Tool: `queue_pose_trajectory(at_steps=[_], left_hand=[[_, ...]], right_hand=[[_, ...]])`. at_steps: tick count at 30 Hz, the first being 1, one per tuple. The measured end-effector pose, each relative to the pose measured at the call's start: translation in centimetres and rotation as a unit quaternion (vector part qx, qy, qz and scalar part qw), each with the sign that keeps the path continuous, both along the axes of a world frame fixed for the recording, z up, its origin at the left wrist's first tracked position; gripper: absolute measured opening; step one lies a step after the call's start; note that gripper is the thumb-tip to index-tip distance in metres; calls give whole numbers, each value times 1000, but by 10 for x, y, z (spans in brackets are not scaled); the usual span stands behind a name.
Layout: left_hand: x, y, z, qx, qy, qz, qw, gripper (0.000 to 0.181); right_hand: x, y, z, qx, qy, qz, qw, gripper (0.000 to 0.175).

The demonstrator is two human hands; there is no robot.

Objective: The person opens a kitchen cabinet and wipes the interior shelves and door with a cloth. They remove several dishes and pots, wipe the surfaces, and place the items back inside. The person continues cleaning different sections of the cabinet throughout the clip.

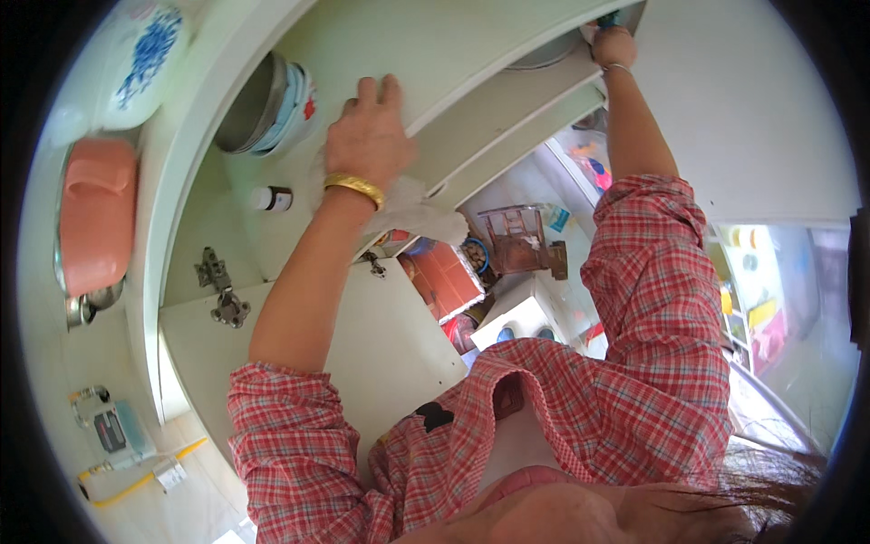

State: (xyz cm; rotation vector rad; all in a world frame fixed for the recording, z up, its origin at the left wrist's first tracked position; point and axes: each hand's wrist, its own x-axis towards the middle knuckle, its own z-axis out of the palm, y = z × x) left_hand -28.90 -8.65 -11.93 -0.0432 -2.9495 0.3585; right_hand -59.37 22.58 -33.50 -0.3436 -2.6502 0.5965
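Note:
My left hand (pixel 370 132), with a gold bracelet at the wrist, lies spread inside an open white cabinet, near the front edge of a shelf. Beside and partly beneath it is a crumpled whitish bag or cloth (pixel 408 207). A small dark bottle with a white cap (pixel 273 198) and a stack of bowls or basins (pixel 262 109) are to its left. My right hand (pixel 614 47) is at the far upper right of the cabinet, its fingers closed around something whitish and dark green, partly hidden. Just left of it, a round metal pan or lid (pixel 547 54) shows in the shelf opening.
Open cabinet doors with metal hinges (pixel 221 289) flank me. A pink plastic container (pixel 100 214) and a blue-patterned white jar (pixel 146 64) stand at the left. Below are a wooden chair (pixel 516 238), a red box (pixel 442 279) and a white stool (pixel 527 309) under my feet.

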Motion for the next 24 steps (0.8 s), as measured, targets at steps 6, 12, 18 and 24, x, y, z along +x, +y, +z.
queue_pose_trajectory(at_steps=[6, 12, 18, 24], left_hand=[[2, -1, 2, 8, 4, -4, 1000, 69], [5, -1, 3, -4, 32, -29, 999, 52], [6, -2, -3, -26, 50, -15, 998, 46], [-1, -13, -10, 10, -16, -3, 1000, 31]], right_hand=[[11, 1, -1, -289, -56, 62, 954, 56], [146, -34, 70, -549, 110, 113, 821, 41], [224, -173, 223, -553, 44, 458, 695, 42], [230, -282, 287, -496, -167, 494, 694, 71]])
